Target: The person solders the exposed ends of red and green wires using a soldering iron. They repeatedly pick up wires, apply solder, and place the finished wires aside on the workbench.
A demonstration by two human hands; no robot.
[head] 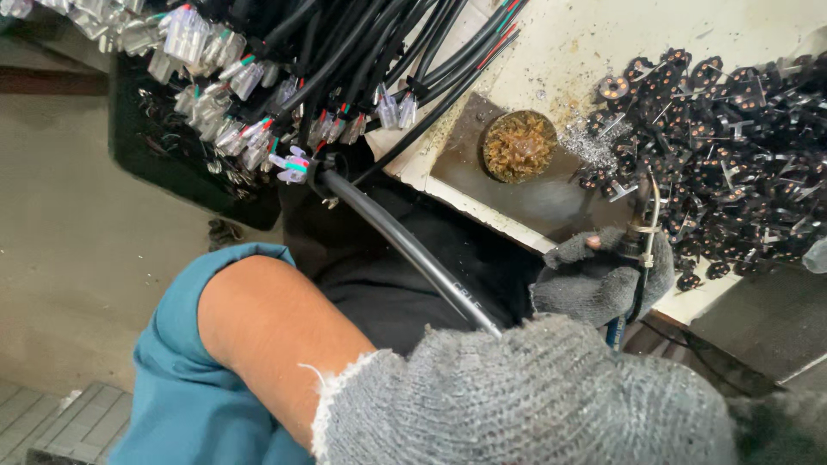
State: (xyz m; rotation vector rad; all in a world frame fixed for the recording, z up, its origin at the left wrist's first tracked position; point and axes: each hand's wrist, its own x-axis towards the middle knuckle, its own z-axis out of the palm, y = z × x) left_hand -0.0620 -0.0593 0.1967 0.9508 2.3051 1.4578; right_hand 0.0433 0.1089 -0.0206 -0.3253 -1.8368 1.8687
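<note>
My left hand (525, 396), in a grey knit glove, fills the bottom of the view, with a bare forearm and a teal sleeve behind it. It grips a black cable (405, 245) that runs up-left to a small white and pink connector (291, 164). My right hand (603, 275), in a fingerless grey glove, is closed around a thin pen-like tool (644, 220) with a cord tied along it. The tool's tip points up at a pile of small black parts (732, 146).
A round pad of brass wool (518, 145) sits in a brown plate (551, 202) on the cream bench (594, 43). A thick bundle of black cables with clear connectors (258, 69) hangs at the top left. Grey floor (69, 232) lies to the left.
</note>
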